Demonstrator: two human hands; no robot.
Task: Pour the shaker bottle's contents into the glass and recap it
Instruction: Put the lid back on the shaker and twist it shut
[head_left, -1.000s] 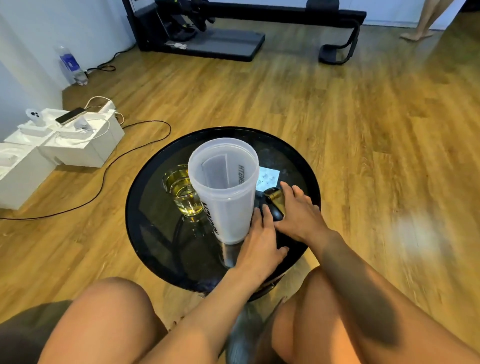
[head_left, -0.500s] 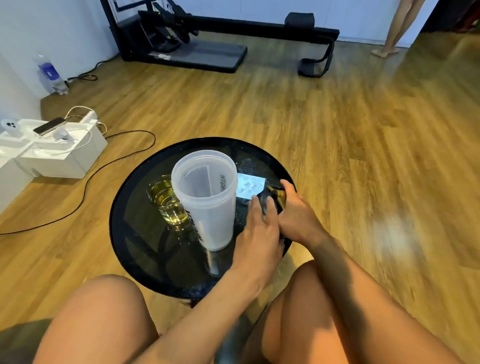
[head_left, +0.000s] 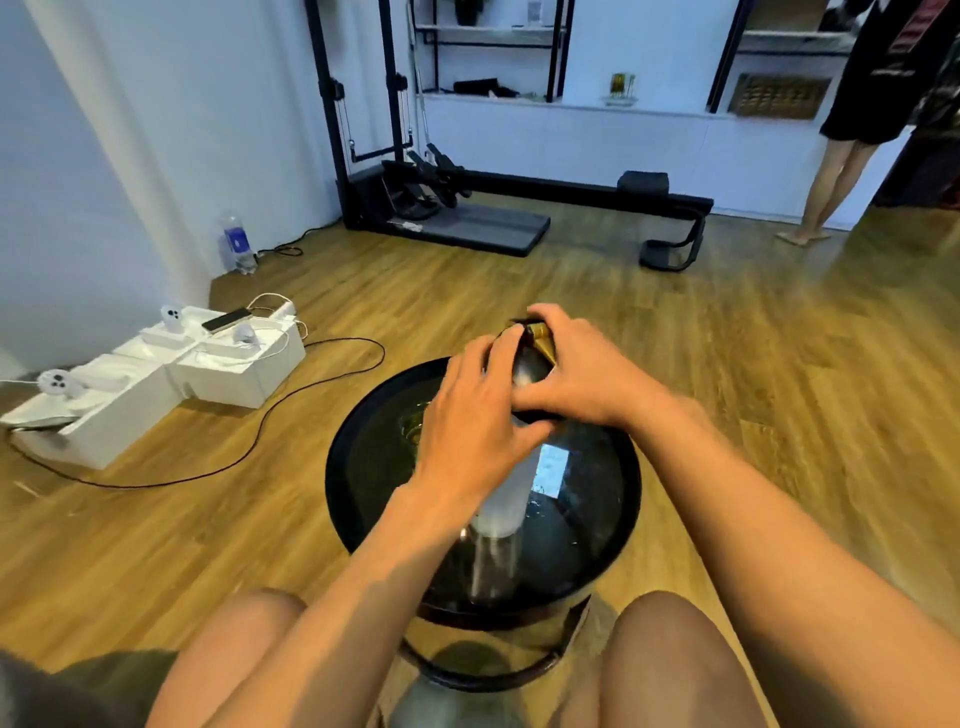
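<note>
Hands meet over the round black desk (head_left: 343, 499): left hand (head_left: 478, 415) and right hand (head_left: 582, 374) both curl round the black-and-gold lid (head_left: 530, 358), held over the top of the frosted shaker bottle (head_left: 506, 499) standing upright mid-desk. The glass (head_left: 413, 423) of yellow liquid shows just behind the left hand.

The shaker bottle (head_left: 506, 501) was frosted, matt, translucent plastic; its lid (head_left: 530, 369) was smooth black plastic with a shiny gold part. The table (head_left: 358, 467) had a glossy dark glass top. The floor (head_left: 779, 364) was wood plank with a soft sheen.
</note>
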